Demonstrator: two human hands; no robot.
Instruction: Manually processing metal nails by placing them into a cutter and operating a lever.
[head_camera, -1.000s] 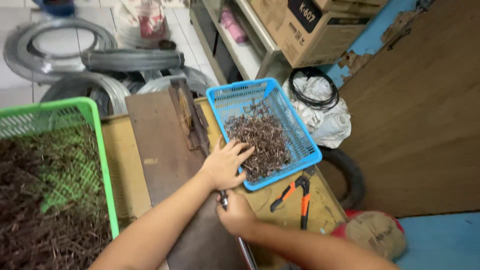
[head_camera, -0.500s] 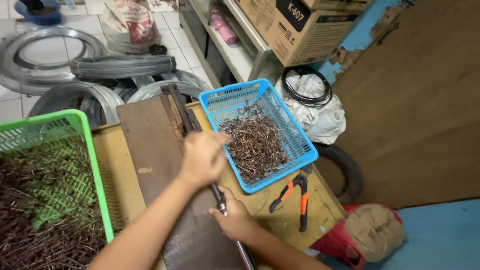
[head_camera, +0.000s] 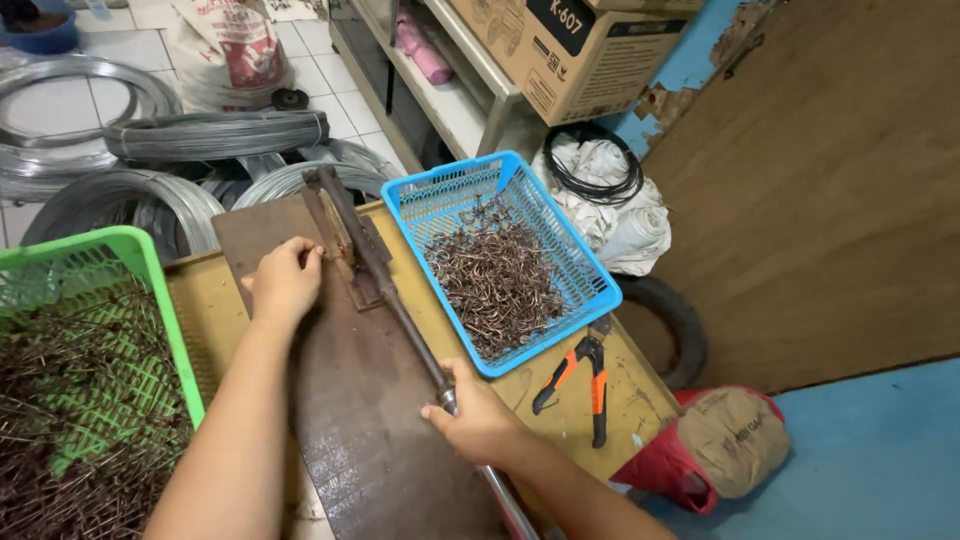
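At the far left stands a green plastic basket, full of thin, dark, straight wire pieces. Beside it, on the yellowish table, lies a dark wooden board.

The left hand rests on this board, at the left side of the metal plate of a lever tool. Its fingers are curled together and the tips touch the edge of the plate. I cannot tell if a wire piece is pinched between them, because the fingers hide this place.

The long metal lever runs from the plate down and to the right, across the board. The right hand is closed around the lower part of this lever in a full grip, with the thumb lying over the bar.

My judgement is that the step in hand is the feeding of one wire piece into the tool, while the lever is kept ready. The next move seems to call for a steady press of the lever by the right hand, with the left fingertips kept out of the moving part.

More to the right, a blue plastic basket holds a heap of bent brown wire hooks. Just below it, pliers with orange handles lie on the table. On the floor behind the table lie coils of grey wire.
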